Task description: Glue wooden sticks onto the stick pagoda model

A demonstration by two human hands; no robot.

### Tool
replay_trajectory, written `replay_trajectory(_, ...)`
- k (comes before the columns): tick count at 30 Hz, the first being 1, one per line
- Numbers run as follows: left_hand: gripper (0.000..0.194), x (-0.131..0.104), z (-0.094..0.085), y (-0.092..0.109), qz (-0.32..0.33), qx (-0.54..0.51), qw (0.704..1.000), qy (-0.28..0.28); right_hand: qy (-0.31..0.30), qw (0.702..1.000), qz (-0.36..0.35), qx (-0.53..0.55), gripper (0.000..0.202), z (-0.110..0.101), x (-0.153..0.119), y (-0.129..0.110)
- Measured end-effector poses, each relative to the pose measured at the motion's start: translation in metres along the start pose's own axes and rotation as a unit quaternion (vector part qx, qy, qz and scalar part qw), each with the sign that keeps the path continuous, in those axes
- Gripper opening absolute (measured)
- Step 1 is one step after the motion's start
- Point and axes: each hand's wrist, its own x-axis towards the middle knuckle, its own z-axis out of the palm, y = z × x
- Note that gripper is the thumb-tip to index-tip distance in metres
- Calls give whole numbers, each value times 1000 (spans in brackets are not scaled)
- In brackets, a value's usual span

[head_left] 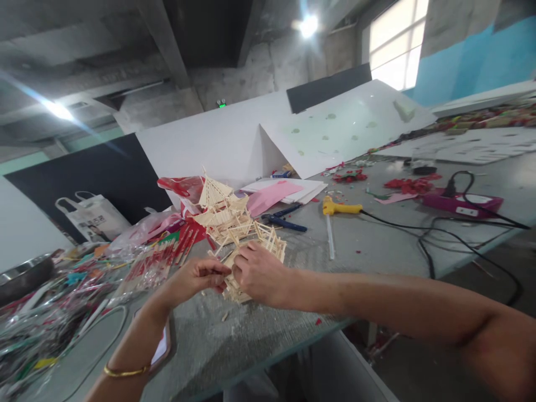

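Note:
A model building of pale wooden sticks, with a pointed tiered roof and a fenced base, stands on the table before me. My right hand is over the near part of its base, fingers curled and pinched. From the left, my left hand meets it with thumb and fingers together at the base's near edge. What lies between the fingertips of either hand is too small and covered to make out. Part of the base is hidden behind my hands.
A yellow hot glue gun with a glue stick lies right of the model, near blue-handled pliers. Its black cord runs toward a purple power strip. Plastic-wrapped materials crowd the left; a phone lies under my left forearm.

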Motion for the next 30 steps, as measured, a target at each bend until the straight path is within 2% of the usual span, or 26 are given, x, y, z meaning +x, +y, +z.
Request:
replay_trajectory(5, 30, -1, 0, 1, -10, 11, 1000, -14, 21, 1000, 3, 1, 16, -21, -5, 6)
replay_trajectory(9, 34, -2, -1, 2, -14, 66, 998, 0, 54, 997, 47, 21, 14, -46, -17, 23)
replay_trajectory(11, 32, -6, -3, 5, 9, 137, 990, 31, 80, 993, 82, 33, 17, -57, -26, 34)
replay_trajectory(14, 28, -15, -2, 15, 60, 269, 952, 130, 95, 985, 133, 61, 22, -67, -41, 51)
replay_trajectory(16, 27, -20, 5, 24, 91, 342, 916, 189, 77, 980, 163, 84, 23, -66, -50, 59)
replay_trajectory(18, 25, -22, 18, 33, 118, 393, 886, 217, 47, 976, 186, 105, 22, -60, -57, 61)
replay_trajectory(23, 23, -11, 51, 41, 168, 447, 857, 194, -4, 972, 184, 148, 20, -37, -67, 56)
replay_trajectory(26, 23, -6, 48, 41, 175, 454, 852, 193, -9, 968, 184, 169, 20, -31, -71, 53)
replay_trajectory(30, 23, -10, 22, 46, 156, 402, 874, 225, -27, 967, 186, 173, 19, -30, -77, 54)
